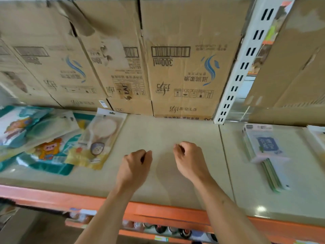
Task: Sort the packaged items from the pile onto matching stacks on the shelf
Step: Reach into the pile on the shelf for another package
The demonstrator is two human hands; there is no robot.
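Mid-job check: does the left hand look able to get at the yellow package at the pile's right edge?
Probably yes. The left hand is curled and holds nothing, only bare shelf lies between it and the yellow package, and nothing seems to lie on top of that package.

Cardbd box [184,32] reads "300ml", upside down, below barcode [170,51].
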